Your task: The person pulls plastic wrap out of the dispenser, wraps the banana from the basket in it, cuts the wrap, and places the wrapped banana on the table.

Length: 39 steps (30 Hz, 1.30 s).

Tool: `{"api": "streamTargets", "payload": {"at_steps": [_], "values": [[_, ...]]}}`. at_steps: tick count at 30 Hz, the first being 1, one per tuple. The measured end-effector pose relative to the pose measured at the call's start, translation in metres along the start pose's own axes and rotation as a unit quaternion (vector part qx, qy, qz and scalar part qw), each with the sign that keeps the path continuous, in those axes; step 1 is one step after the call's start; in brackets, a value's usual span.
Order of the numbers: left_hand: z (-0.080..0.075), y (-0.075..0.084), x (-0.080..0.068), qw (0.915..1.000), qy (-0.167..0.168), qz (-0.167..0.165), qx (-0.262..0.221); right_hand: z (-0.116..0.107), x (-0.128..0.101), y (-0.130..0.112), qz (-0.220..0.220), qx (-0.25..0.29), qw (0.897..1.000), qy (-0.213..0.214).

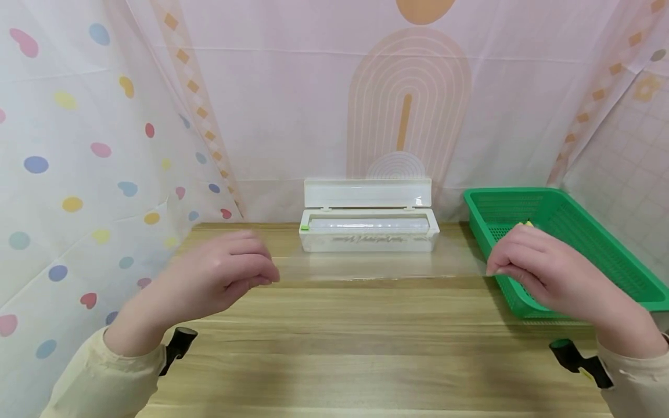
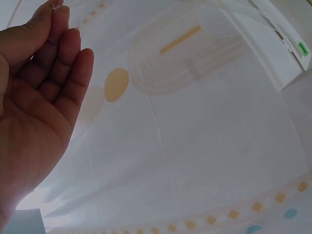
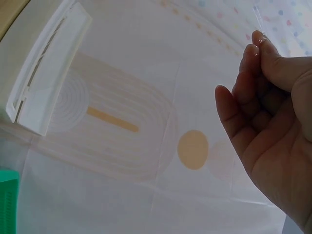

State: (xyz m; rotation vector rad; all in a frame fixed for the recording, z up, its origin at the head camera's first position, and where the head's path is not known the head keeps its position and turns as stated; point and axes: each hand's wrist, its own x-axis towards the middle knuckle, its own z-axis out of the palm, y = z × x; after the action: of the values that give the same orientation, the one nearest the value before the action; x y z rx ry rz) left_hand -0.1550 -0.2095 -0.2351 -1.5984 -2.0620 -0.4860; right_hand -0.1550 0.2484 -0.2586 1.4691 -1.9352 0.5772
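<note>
Film (image 1: 366, 264) edge (taut) between pinching hands

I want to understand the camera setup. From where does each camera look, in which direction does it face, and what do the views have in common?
Head: sits on the person's head, looks forward and down at the wooden table, open cling-film dispenser and green basket; shows left hand, right hand and both sleeves.
Left wrist: sits on the left wrist, faces up past the palm to the backdrop curtain; fingertips pinch clear film.
Right wrist: sits on the right wrist, faces likewise; fingertips pinch the film too.
Shared: all three show dispenser and curtain.
</note>
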Motion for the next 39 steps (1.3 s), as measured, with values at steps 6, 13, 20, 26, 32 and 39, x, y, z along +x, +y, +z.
{"api": "streamTargets", "payload": {"at_steps": [6, 13, 20, 26, 32, 39], "values": [[0.007, 0.007, -0.006, 0.9999, 0.009, 0.009, 0.005, 0.004, -0.008, -0.007, 0.005, -0.005, 1.0, -0.007], [0.017, 0.011, -0.015, 0.9995, 0.026, 0.019, 0.006, 0.009, -0.017, -0.013, 0.013, -0.006, 1.0, -0.015], [0.026, 0.017, -0.025, 0.9998, 0.019, 0.01, -0.005, 0.017, -0.025, -0.02, 0.017, -0.002, 1.0, -0.013], [0.032, 0.022, -0.031, 0.9996, 0.028, -0.001, -0.001, 0.023, -0.032, -0.025, 0.032, 0.01, 0.999, -0.017], [0.04, 0.027, -0.038, 0.9993, 0.038, -0.003, 0.007, 0.029, -0.04, -0.03, 0.049, 0.019, 0.998, -0.017], [0.051, 0.029, -0.047, 0.9991, 0.032, -0.008, -0.027, 0.037, -0.051, -0.035, 0.058, 0.037, 0.997, -0.018]]}}
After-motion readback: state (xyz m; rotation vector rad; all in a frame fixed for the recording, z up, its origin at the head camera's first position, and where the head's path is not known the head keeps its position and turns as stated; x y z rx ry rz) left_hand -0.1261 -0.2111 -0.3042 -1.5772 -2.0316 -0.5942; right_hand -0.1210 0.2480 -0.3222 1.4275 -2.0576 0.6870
